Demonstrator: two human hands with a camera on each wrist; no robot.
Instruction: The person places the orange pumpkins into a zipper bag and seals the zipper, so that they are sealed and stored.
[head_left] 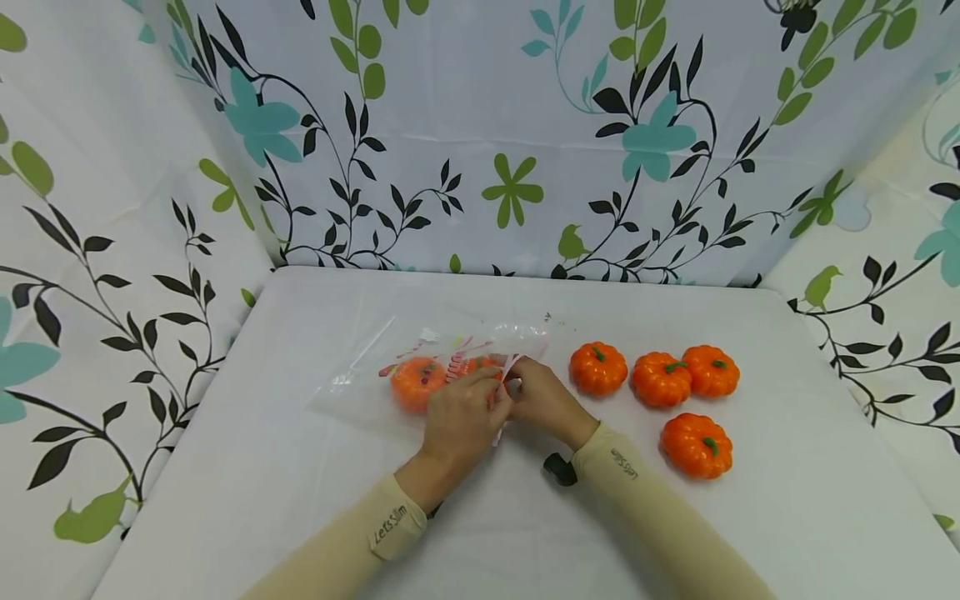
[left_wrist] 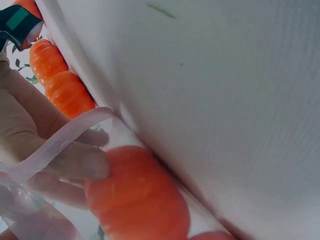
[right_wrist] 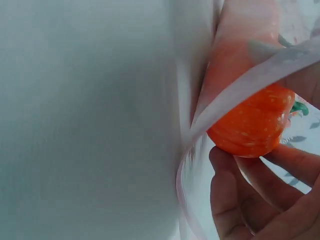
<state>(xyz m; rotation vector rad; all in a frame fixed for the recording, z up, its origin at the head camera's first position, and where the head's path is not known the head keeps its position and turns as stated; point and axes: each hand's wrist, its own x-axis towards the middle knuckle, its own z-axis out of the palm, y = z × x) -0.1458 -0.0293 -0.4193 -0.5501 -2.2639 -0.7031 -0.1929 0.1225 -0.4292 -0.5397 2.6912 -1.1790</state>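
A clear plastic bag (head_left: 352, 379) with red print lies on the white table, one orange toy pumpkin (head_left: 417, 384) inside it. My left hand (head_left: 463, 417) pinches the bag near its mouth; much of its grip is hidden. At the mouth, my right hand (head_left: 546, 400) holds a second toy pumpkin (right_wrist: 252, 122) by the fingertips. The bag's pinkish rim (right_wrist: 235, 95) crosses in front of that pumpkin in the right wrist view. In the left wrist view, the right fingers (left_wrist: 82, 162) touch the pumpkin (left_wrist: 140, 195) past the rim.
Several more toy pumpkins stand right of the bag: one nearest it (head_left: 597, 369), a touching pair (head_left: 661, 380), and one closer to me (head_left: 697, 446). A dark wrist camera (head_left: 559, 469) sits by the right wrist. Patterned cloth (head_left: 450, 125) walls the table's back and sides.
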